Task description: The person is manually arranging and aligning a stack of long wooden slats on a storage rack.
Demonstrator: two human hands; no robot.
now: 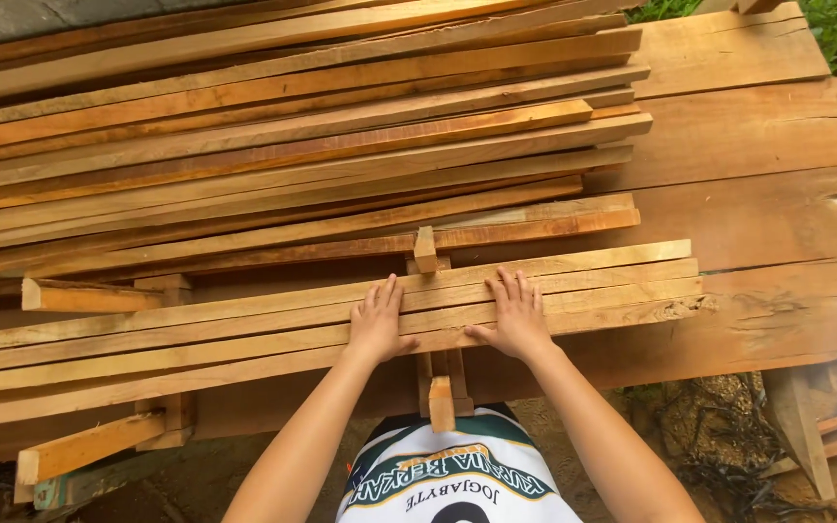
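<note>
1. Wide reddish-brown wooden planks [758,203] form the bench surface; bare room shows to the right of the stacks, out to the ragged right edge.
2. Big stack of long thin orange-brown wooden slats [293,136] fills the upper left, its ends stepped unevenly along the right side.
3. Nearer bundle of pale long wooden slats [593,281] lies along the near edge, tilted slightly, right ends roughly flush, one chipped.
4. Short light wooden cross blocks [79,295] stick out under the bundle at left; a small upright wooden peg [425,249] stands just behind it, between the two stacks.
5. Left hand [377,324] lies flat, palm down on the bundle, fingers spread, gripping nothing.
6. Right hand [515,318] is just beside it, also flat and open on the slats; a narrow gap between the hands.
7. Dirt ground [690,426] shows below the bench edge.
</note>
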